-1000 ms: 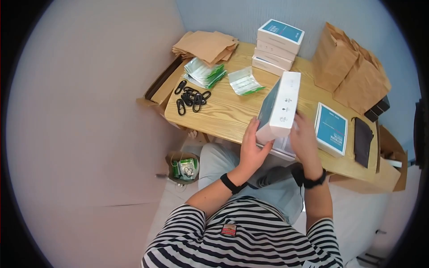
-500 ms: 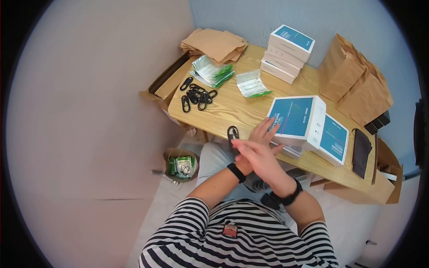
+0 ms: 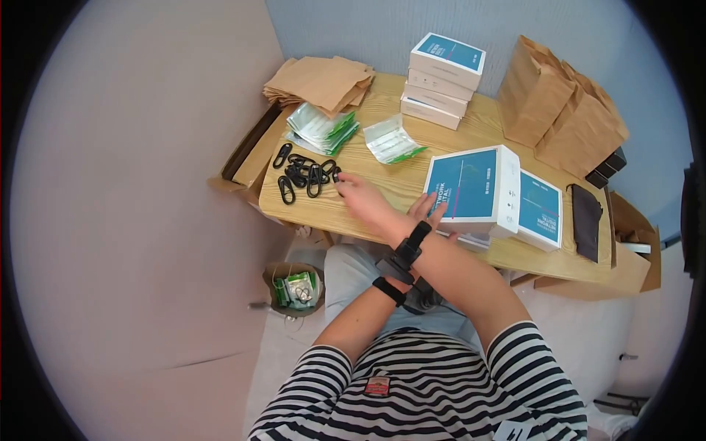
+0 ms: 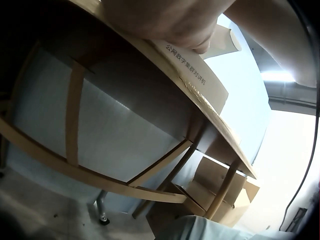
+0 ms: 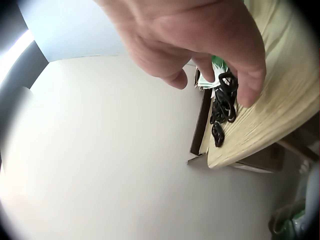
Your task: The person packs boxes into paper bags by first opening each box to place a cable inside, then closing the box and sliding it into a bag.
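Apparently mid cable handling, the right hand (image 3: 368, 203) was at the black cables (image 3: 298, 177) left of centre, pinch unclear, left hand (image 3: 425, 209) spread on the box (image 3: 472, 184); next likely needed careful fingerwork.

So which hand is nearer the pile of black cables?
Right. In the head view, the right hand has its fingertips at the right edge of the black cables. The left hand is farther off, its fingers on a blue-topped box.
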The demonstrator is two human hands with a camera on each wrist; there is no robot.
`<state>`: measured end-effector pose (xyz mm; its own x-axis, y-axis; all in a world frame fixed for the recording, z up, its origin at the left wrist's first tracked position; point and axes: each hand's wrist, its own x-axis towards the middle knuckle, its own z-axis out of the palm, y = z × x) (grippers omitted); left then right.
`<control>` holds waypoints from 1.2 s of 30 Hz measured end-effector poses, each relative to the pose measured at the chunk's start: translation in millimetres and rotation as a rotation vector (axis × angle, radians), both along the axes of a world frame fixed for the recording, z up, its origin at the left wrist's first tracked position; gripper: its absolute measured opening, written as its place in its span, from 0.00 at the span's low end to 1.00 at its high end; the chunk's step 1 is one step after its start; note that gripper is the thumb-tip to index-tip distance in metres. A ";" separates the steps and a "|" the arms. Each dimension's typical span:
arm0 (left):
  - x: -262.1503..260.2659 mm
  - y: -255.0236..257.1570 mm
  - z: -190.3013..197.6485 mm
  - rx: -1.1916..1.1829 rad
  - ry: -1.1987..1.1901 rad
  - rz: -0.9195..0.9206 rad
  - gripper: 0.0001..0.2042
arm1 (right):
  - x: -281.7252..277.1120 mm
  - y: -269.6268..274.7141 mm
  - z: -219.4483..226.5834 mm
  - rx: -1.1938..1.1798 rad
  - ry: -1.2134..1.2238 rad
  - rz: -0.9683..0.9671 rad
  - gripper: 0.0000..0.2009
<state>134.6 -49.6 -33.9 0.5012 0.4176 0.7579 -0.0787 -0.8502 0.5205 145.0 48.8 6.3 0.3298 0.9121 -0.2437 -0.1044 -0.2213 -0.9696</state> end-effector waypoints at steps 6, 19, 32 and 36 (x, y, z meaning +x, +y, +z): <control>12.5 5.3 -32.8 -0.050 0.009 -0.036 0.29 | 39.4 0.8 -3.2 -0.032 -0.059 -0.391 0.34; -5.8 11.3 -24.2 0.003 0.009 0.004 0.33 | 4.3 -105.0 70.3 0.069 -0.700 -0.213 0.27; -98.9 -3.3 43.2 -1.161 -0.086 -0.367 0.18 | 13.2 -280.1 39.7 0.386 -0.432 -0.117 0.19; -94.0 -15.3 54.4 -1.175 -0.016 -0.312 0.13 | 18.9 -293.4 35.8 0.367 -0.493 -0.124 0.20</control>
